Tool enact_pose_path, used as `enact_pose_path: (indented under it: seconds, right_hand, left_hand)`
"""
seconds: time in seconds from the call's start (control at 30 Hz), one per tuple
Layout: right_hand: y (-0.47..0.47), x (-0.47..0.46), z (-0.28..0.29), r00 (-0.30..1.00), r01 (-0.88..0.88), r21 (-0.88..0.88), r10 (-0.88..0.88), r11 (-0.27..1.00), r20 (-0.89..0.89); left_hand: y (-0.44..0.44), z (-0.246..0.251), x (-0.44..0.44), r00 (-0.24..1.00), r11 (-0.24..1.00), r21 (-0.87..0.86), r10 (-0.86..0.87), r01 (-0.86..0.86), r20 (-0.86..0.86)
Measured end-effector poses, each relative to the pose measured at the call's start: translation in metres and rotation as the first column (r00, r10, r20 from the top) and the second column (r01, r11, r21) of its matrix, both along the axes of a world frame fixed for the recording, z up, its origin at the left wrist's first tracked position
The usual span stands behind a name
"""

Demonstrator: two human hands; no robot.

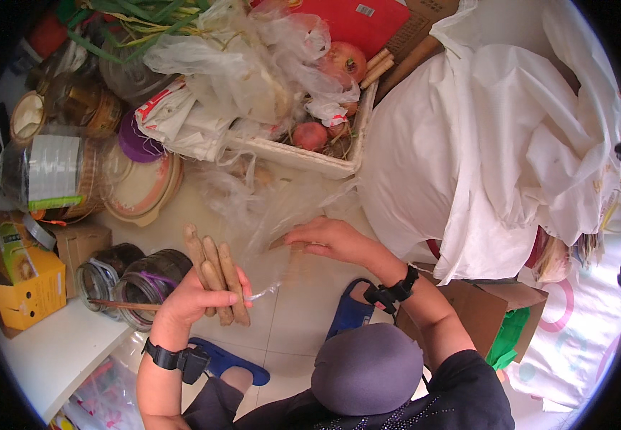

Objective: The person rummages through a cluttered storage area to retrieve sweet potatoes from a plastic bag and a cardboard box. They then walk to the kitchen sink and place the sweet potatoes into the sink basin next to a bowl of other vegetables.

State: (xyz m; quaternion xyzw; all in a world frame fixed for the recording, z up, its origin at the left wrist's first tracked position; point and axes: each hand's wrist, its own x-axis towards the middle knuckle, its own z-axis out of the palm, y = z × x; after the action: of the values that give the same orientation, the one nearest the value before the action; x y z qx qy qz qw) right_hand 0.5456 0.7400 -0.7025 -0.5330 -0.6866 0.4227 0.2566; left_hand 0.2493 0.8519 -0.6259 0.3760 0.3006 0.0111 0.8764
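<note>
My left hand (208,295) is closed around several long brown roots (211,269) that look like yam pieces, held upright side by side. A wisp of clear plastic trails from beside its fingers. My right hand (332,239) is at a thin clear plastic bag (267,215), fingers bent and pointing left. Just past its fingertips a brown tip (277,243) shows, perhaps another root; blur and film hide whether the fingers grip it or the bag. Behind my left wrist, a thin wooden stick (122,305) crosses in front of a glass jar (141,301).
Ahead stands a white foam box (310,161) with onions (310,136) and plastic bags. A large white sack (423,156) bulges at right, above a cardboard box (461,306). Left are a plastic bottle (52,166), a lidded tub (144,183) and a yellow box (36,295).
</note>
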Motion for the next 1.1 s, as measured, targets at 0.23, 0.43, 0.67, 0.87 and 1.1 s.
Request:
enact_pose_path:
  seconds: [0.23, 0.43, 0.67, 0.87, 1.1]
  right_hand:
    - [0.002, -0.015, -0.055, 0.84, 0.059, 0.107, -0.107, 0.992, 0.532]
    - [-0.024, -0.001, -0.025, 0.941, 0.055, 0.055, -0.07, 0.997, 0.332]
    - [-0.071, 0.01, 0.017, 0.974, -0.188, -0.077, 0.176, 0.979, -0.14]
    - [-0.045, -0.014, -0.003, 0.903, -0.015, 0.252, -0.095, 0.968, 0.419]
    - [0.003, -0.033, -0.082, 0.79, -0.161, 0.11, 0.061, 0.981, 0.609]
  left_hand:
    - [-0.003, 0.01, 0.002, 0.996, 0.997, -0.015, -0.075, 0.075, 0.041]
    - [0.003, 0.019, -0.005, 1.0, 0.999, 0.046, 0.002, -0.003, 0.023]
    - [0.007, 0.017, -0.005, 0.995, 0.993, 0.076, 0.091, -0.094, 0.049]
    - [-0.001, 0.015, 0.003, 0.944, 0.944, 0.032, 0.33, -0.33, -0.011]
    - [-0.022, 0.007, 0.008, 0.992, 0.999, 0.015, 0.049, -0.047, -0.114]
